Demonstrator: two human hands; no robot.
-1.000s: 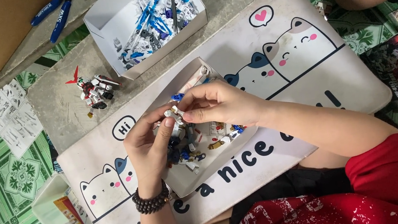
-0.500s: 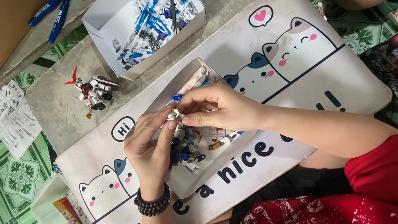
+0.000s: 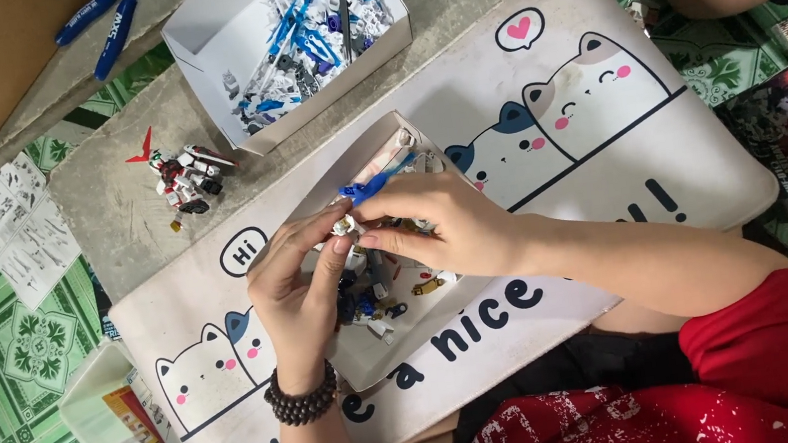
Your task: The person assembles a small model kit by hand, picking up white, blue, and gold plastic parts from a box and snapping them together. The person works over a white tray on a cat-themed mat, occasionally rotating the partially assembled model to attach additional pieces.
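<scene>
Head view: small white part (image 3: 345, 225) pinched btwn both hands (image 3: 388, 252), over tray (image 3: 370, 355).

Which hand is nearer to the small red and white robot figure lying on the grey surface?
Left. The left hand is down and to the right of the red and white robot figure; the right hand lies farther right, beyond the left.

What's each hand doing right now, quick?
Left hand: fingers pinched shut on the small model part.
Right hand: pinched shut on the same part, over the open box.
</scene>
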